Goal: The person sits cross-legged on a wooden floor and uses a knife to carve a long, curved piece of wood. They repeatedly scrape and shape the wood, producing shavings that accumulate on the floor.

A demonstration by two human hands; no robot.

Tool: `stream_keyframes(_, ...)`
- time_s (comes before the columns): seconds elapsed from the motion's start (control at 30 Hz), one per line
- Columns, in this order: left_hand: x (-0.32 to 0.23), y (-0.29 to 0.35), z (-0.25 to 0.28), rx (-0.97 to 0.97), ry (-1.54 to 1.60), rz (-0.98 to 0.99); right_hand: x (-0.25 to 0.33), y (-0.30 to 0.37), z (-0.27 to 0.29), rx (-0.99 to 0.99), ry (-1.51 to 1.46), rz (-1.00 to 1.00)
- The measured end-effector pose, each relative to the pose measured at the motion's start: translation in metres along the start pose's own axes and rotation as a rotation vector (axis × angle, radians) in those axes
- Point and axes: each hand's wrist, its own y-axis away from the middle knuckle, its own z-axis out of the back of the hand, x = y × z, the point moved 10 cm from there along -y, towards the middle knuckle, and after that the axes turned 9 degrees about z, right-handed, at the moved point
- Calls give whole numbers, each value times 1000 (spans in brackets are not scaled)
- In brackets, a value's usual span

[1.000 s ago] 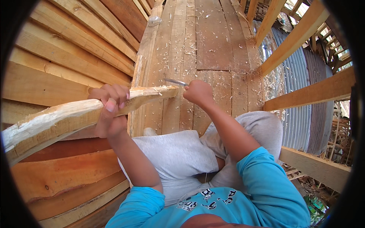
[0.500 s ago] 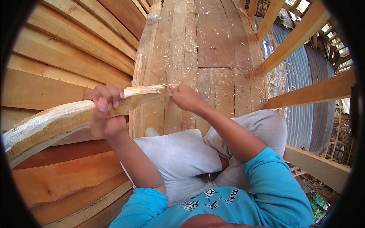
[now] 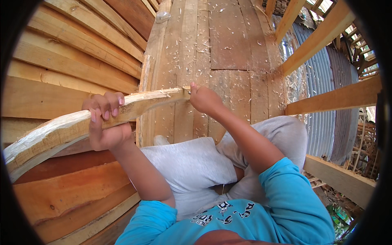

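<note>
A long, curved piece of pale wood (image 3: 67,130) slants up from the left rim of the view to the middle. My left hand (image 3: 104,120) grips it partway along, fingers over its upper face and the thumb side below. Past its narrow, roughly cut tip, my right hand (image 3: 204,99) is closed on a small knife (image 3: 185,89). Only a short dark bit of the knife shows beside the wood's tip; my fist hides its handle. Fresh splinters stand along the upper edge near that tip.
Several stacked boards (image 3: 45,96) line the left side. The plank floor (image 3: 228,45) ahead is strewn with shavings, and a clear plastic container (image 3: 162,17) lies at its far left. Wooden rails (image 3: 326,100) and corrugated sheets (image 3: 322,77) stand on the right. My folded legs (image 3: 188,159) are below.
My left hand sits a little farther left, and the wood has shifted slightly. My right hand has moved slightly up and right, with its thumb now beyond the wood's tip.
</note>
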Motion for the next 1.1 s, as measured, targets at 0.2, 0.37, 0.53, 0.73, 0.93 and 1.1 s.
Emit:
stream_keyframes(0.2, 15, 1, 11, -25, 52, 14, -30, -10, 18, -71, 22, -18)
stream_keyframes(0.37, 17, 2, 21, -74, 1, 0, -8, -8, 13, -98, 6, -2)
stream_keyframes(0.53, 17, -1, 26, -165, 33, -30, 6, -3, 18, -145, 19, 24)
stream_keyframes(0.73, 18, -3, 20, -200, 46, -13, 10, -3, 24, -197, 58, 92)
stream_keyframes(0.93, 17, -2, 22, -174, 48, -8, 1, -5, 21, -211, 28, 97)
stream_keyframes(1.1, 15, 1, 24, -157, 49, -3, 0, -5, 20, -237, 70, 81)
